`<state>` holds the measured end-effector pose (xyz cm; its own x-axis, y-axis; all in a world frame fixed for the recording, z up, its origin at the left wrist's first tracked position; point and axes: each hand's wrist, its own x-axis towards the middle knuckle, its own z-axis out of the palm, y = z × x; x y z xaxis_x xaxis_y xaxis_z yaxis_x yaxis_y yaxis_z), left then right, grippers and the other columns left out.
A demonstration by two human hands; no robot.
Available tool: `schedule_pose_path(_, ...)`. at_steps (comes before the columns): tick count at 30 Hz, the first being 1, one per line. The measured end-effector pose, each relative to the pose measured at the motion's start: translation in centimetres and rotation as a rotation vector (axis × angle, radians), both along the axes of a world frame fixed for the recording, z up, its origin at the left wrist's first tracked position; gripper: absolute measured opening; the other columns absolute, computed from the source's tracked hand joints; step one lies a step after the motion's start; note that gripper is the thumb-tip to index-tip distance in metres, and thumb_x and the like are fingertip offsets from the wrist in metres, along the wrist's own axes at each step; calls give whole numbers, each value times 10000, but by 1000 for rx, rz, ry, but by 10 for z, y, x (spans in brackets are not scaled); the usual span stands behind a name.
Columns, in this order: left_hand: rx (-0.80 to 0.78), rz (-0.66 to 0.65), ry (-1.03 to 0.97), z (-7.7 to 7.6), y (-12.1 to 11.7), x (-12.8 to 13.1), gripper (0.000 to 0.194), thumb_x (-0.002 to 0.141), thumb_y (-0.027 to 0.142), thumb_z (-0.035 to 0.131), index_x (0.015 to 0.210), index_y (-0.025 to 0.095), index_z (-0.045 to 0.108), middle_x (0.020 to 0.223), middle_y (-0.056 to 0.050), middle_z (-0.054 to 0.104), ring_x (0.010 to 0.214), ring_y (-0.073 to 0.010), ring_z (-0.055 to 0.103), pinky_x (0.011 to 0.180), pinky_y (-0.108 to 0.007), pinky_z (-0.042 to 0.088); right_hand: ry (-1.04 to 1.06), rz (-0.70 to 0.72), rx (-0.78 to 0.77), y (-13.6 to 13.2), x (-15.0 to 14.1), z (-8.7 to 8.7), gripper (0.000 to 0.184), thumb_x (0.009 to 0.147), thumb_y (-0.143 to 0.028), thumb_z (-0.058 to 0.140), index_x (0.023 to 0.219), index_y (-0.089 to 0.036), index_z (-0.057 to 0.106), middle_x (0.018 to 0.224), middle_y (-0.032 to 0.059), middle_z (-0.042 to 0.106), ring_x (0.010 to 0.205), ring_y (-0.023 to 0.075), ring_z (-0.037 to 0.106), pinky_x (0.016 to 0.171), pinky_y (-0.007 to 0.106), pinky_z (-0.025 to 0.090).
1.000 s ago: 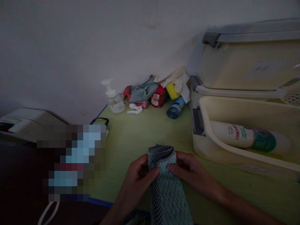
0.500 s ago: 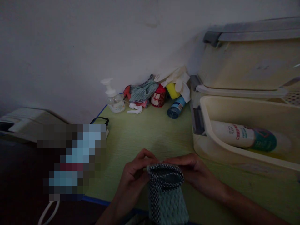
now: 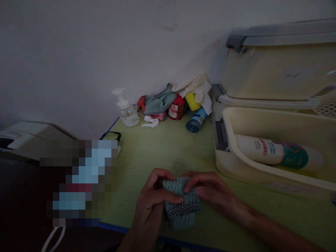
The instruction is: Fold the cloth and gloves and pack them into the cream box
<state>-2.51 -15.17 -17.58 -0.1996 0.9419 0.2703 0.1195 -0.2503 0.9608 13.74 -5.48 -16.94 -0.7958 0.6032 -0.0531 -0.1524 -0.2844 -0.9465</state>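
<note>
A teal textured cleaning cloth (image 3: 181, 220) with a black-and-white checked edge is folded into a small bundle above the table's near edge. My left hand (image 3: 154, 196) grips its left side, the thumb lying across the front. On the right, my right hand (image 3: 214, 190) pinches the upper part of the cloth, its fingers bent over the top fold. Both hands are closed on the same cloth, and the fingertips behind it are hidden.
A cream storage box (image 3: 252, 164) holding a white-and-green bottle (image 3: 273, 150) stands at right, lid raised. Along the wall are a pump bottle (image 3: 128, 113), a white spray head (image 3: 150, 121), another teal cloth (image 3: 160, 101), a red container (image 3: 176, 108), gloves (image 3: 195, 85), a yellow sponge (image 3: 193, 101) and a blue bottle (image 3: 196, 120).
The cloth's hanging lower part has been folded up, making a shorter bundle. My right fingers have moved onto its front, and my left thumb now lies across it.
</note>
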Motion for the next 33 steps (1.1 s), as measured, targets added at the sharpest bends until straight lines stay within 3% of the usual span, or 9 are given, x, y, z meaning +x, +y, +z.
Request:
schedule_pose_path(4, -36, -10, 14, 2, 0, 0, 291, 879, 392, 474, 809, 275, 731, 1080, -51, 499, 990, -216, 511, 791, -295, 428, -25, -21, 72, -2, -1, 1, 210, 650, -332, 773, 761, -202, 651, 905, 18, 573, 834, 136, 559, 698, 256, 467)
schedule_pose_path(7, -52, 28, 6, 1, 3, 2, 136, 779, 262, 632, 904, 279, 682, 1105, -33, 521, 1053, -208, 501, 862, -280, 412, -25, -38, 81, -3, -1, 2, 232, 657, -331, 772, 772, -197, 621, 958, 30, 553, 853, 136, 567, 713, 260, 480)
schedule_pose_path(9, -125, 55, -104, 0, 5, 5, 376, 716, 181, 682, 1062, 294, 587, 1101, -20, 554, 1028, -184, 533, 855, -261, 426, -29, -64, 96, -3, -1, 4, 248, 656, -340, 774, 770, -196, 607, 972, 38, 552, 864, 144, 571, 719, 268, 488)
schedule_pose_path(11, -238, 30, -241, 1, 7, 6, 477, 700, 183, 691, 1135, 261, 512, 1062, -29, 601, 960, -174, 581, 811, -252, 456, -33, -98, 116, -4, 0, 5, 254, 658, -346, 771, 757, -196, 592, 990, 44, 549, 879, 152, 570, 722, 275, 494)
schedule_pose_path(14, -383, -34, -342, 4, 10, 6, 357, 692, 242, 691, 1021, 168, 573, 957, -62, 663, 877, -191, 624, 761, -262, 486, -44, -146, 130, -5, 1, 6, 299, 664, -354, 767, 816, -216, 550, 988, 37, 550, 897, 160, 562, 735, 289, 493)
schedule_pose_path(17, -455, 11, -341, 7, 13, 5, 280, 672, 270, 697, 905, 134, 623, 873, -73, 692, 803, -198, 641, 710, -266, 501, -84, -159, 72, -6, 0, 4, 451, 651, -373, 775, 965, -248, 477, 943, 17, 547, 866, 155, 560, 737, 303, 490)
schedule_pose_path(24, -466, 59, -301, 9, 13, 5, 264, 682, 312, 699, 867, 134, 638, 830, -62, 697, 764, -185, 641, 680, -249, 505, -59, 66, -70, -7, -4, -3, 406, 711, -472, 695, 930, -210, 474, 925, 33, 579, 906, 172, 571, 824, 328, 465)
schedule_pose_path(30, -462, 9, -210, 3, 10, 7, 321, 767, 371, 614, 986, 137, 624, 923, -76, 691, 790, -193, 644, 689, -257, 514, -203, -15, -71, -8, -5, -5, 398, 700, -491, 686, 859, -212, 451, 725, -34, 494, 604, 106, 520, 498, 230, 468)
schedule_pose_path(33, -460, 39, -157, 0, 8, 8, 358, 769, 359, 611, 1055, 144, 609, 994, -88, 677, 884, -218, 633, 763, -283, 510, -206, -25, -78, -9, -6, -7, 402, 708, -501, 673, 851, -219, 425, 683, -52, 469, 519, 82, 482, 415, 203, 444)
